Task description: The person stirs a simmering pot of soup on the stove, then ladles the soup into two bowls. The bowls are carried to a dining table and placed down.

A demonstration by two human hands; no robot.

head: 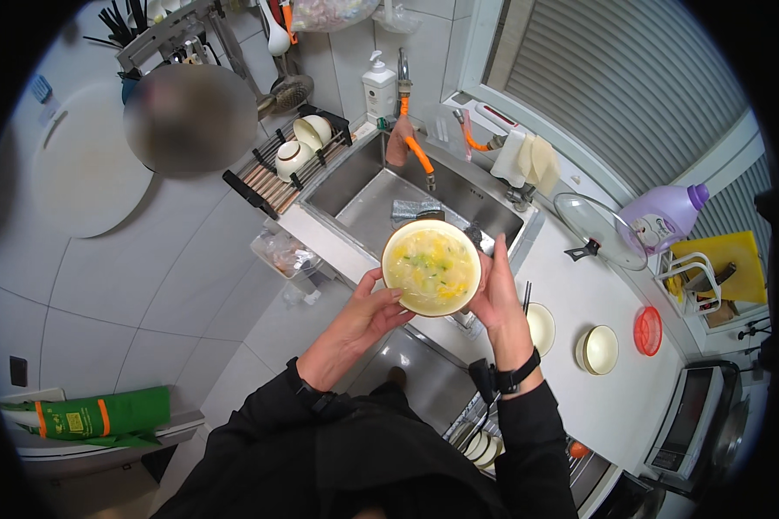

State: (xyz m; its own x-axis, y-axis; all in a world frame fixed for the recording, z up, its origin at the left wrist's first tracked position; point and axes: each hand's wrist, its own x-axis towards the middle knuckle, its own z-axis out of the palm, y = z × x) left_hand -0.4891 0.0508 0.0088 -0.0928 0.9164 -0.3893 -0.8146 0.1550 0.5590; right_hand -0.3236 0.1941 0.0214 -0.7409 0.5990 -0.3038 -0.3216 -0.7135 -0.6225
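Note:
Between both hands I hold a cream bowl with a brown rim point(432, 267), filled with pale soup that has yellow egg-like shreds and green bits in it. My left hand point(370, 311) grips its left side, the thumb at the rim. My right hand point(497, 289) supports the right side, partly hidden behind the bowl. The bowl is over the near edge of a steel sink point(363, 207). To the right, on the white counter point(597, 415), stand a cream dish point(541, 329) with dark chopsticks point(527, 297) beside it and more cream bowls point(600, 350).
A rack with bowls point(266, 172) spans the sink's left side. An orange-hosed faucet point(419, 156) hangs over the basin. A glass lid point(600, 230), purple detergent jug point(662, 217) and red basket point(648, 331) stand to the right. Below the counter, a drawer holds dishes point(480, 447).

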